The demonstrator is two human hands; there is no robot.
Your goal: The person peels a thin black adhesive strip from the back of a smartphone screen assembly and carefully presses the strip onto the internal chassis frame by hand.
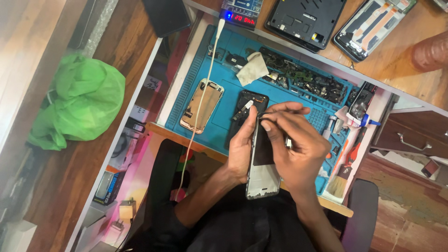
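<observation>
The opened phone (262, 163) sat upright in the person's grip, over the near edge of the blue work mat (219, 74), its long axis running from the lap up toward the mat. The left hand (242, 149) was wrapped around the phone's left edge, thumb pressed along the top, holding it. The right hand (294, 149) lay over the phone's right side, nearer its top end, fingers pinched narrow on a thin tool whose tip I could not make out clearly; it pointed left at the phone's upper corner. Just beyond the phone on the mat lay a black phone frame (247, 109), and left of that a gold-toned phone back (201, 106) with a white cable (200, 93) running across it. A crumpled cloth (253, 67) sat at the mat's far side, beside a heap of small dark parts (308, 81). On the mat's right edge: a brush (338, 179) and a small bottle with a blue tip (361, 116). Past the mat's far edge stood a meter with red digits (241, 13) and two opened phone shells (305, 21). Well left of the mat, a green plastic bag (79, 102) lay on the wooden floor.
</observation>
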